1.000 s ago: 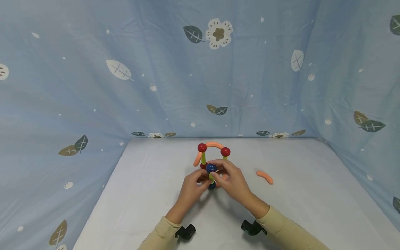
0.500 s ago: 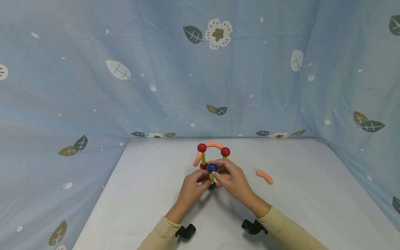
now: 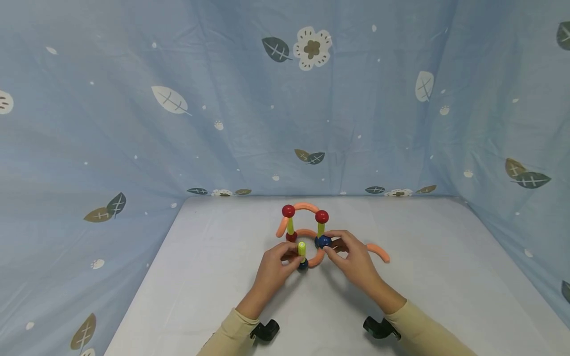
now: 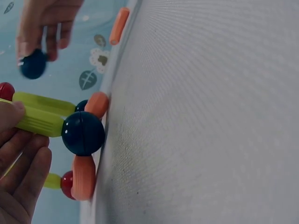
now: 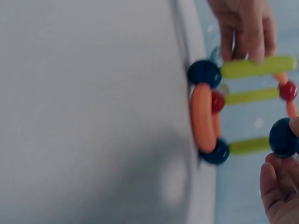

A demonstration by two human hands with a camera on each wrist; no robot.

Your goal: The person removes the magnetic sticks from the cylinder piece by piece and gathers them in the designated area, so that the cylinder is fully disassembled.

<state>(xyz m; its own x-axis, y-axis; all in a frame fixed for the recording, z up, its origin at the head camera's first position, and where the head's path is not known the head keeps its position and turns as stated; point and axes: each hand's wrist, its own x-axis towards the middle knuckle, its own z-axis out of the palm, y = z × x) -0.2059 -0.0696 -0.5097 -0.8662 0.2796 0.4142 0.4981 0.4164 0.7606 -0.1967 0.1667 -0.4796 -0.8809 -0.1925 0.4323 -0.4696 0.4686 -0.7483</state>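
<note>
Blue ball point(image 3: 325, 242): pinched in the fingers of the right hand point(image 3: 353, 257), above the bench point(image 3: 222, 247); likely light, hard, slippery; take by the sides. Green rod point(image 3: 302, 249): upright on the base ball point(image 4: 83, 133), gripped by fingers of the left hand point(image 3: 275, 265); seemingly light, stiff; best held mid-length.

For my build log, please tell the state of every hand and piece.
Left hand: pinching front straight green rod
Front straight green rod: upright, top end bare
Right hand: holding round glossy blue ball
Round glossy blue ball: raised, detached
Loose curved orange stick: lying on white table
Multicoloured rod-and-ball frame: standing, joined
</note>
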